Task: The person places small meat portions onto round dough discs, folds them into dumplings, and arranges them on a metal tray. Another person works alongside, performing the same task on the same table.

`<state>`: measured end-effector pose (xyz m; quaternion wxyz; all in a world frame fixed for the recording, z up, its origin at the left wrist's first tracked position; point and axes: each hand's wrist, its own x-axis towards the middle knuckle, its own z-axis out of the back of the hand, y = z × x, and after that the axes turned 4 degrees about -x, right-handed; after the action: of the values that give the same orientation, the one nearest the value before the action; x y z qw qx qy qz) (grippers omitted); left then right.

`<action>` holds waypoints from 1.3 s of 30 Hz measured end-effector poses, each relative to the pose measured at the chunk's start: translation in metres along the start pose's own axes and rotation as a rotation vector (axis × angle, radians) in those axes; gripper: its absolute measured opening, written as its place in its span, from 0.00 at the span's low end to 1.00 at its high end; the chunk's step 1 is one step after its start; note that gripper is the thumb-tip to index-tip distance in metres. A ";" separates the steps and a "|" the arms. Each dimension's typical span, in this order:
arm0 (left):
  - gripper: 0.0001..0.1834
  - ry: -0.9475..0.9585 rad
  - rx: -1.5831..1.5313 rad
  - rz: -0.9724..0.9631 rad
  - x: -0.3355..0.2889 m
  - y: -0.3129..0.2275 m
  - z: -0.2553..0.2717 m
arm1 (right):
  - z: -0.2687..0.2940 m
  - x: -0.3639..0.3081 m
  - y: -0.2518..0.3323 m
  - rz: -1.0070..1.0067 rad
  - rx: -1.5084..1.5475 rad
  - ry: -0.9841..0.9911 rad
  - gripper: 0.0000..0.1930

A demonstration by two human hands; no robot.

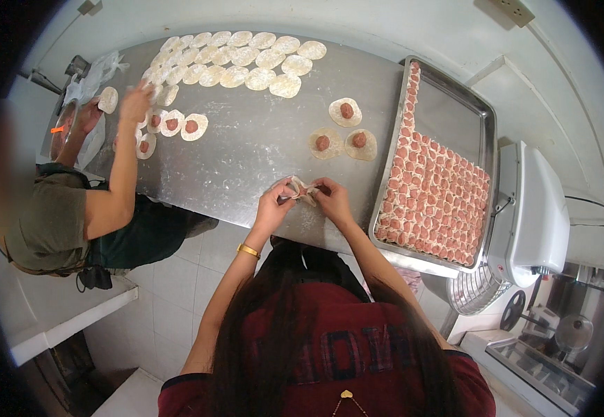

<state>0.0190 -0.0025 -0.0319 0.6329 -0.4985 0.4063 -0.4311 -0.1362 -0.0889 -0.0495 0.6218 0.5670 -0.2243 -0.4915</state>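
At the near edge of the steel table, both my hands pinch one dumpling [304,191], its thin dough wrapper gathered around a meat filling. My left hand [274,203] grips the wrapper's left side, fingers closed; a gold band circles that wrist. Opposite it, my right hand [332,199] pinches the right side of the dough. Just beyond my hands lie three flat wrappers, each topped with a ball of meat: one farther back [346,110], one at the left [323,143] and one at the right [360,140].
Right of me, a large metal tray [488,132] holds rows of open-topped dumplings. Rows of floured round wrappers [234,76] cover the far left. A co-worker [72,215] there holds a wrapper [108,100], near several meat-topped ones [191,126]. A white mixer [535,208] stands beyond the tray.
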 end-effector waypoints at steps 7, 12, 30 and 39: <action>0.09 0.011 -0.025 0.018 -0.006 -0.002 0.000 | 0.008 -0.023 0.006 0.364 -0.367 -0.052 0.13; 0.10 -0.055 -0.174 0.109 -0.012 -0.007 0.004 | 0.002 -0.019 0.010 0.368 -0.466 -0.056 0.14; 0.16 -0.046 0.306 -0.035 -0.018 -0.019 -0.011 | 0.005 -0.020 0.028 0.516 -0.440 0.154 0.14; 0.19 0.101 0.433 -0.106 -0.023 -0.025 -0.003 | 0.011 -0.027 0.027 0.465 -0.507 0.185 0.15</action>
<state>0.0053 0.0154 -0.0061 0.6805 -0.3497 0.3089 -0.5651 -0.1466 -0.0738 -0.0138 0.8557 0.3705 -0.1611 -0.3233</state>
